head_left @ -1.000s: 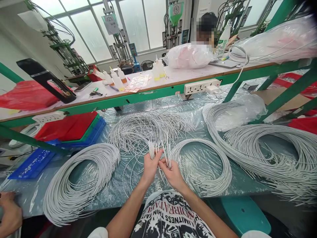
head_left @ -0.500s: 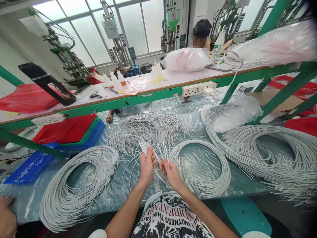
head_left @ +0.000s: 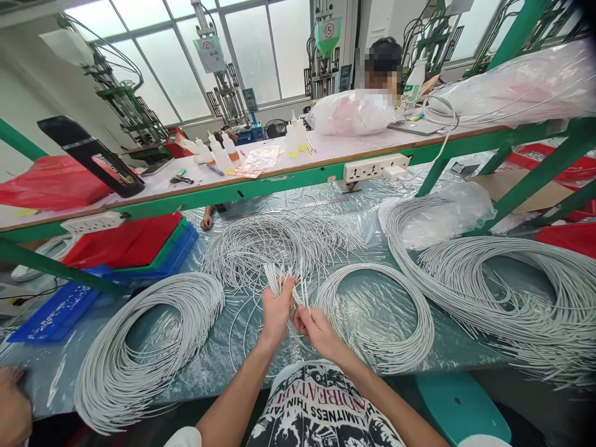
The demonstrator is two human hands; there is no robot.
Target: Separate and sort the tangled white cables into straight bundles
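While the printed shirt (head_left: 321,406) fills the near edge of the view, the two forearms converge just above it, and both hands meet over the plastic-covered table (head_left: 223,366). The left hand (head_left: 275,310) is clenched around a small bundle of white wire ends (head_left: 274,276), which stand up and fan slightly away from the body, their long axis running nearly straight away from the person. The right hand (head_left: 316,329) sits just beside it, a little nearer the body, with its fingers pinching a few separate wire ends (head_left: 303,287) that rise from its grip alongside the bundle. So the loose ends lie just right of the left fist and above the right fingers, with the right hand the nearer one to them.

Flanking the hands are a flat wire coil (head_left: 139,354) on the left and a neater ring of wire (head_left: 395,323) on the right. Beyond them sprawls a loose tangled heap of wire (head_left: 274,239), from which the held strands seem to trail, and a very large coil (head_left: 512,292) fills the far right. Farther off, a power strip (head_left: 375,166) hangs under the green-edged shelf (head_left: 279,180), where squeeze bottles (head_left: 218,149) stand; another person's hand (head_left: 205,220) rests beneath it.
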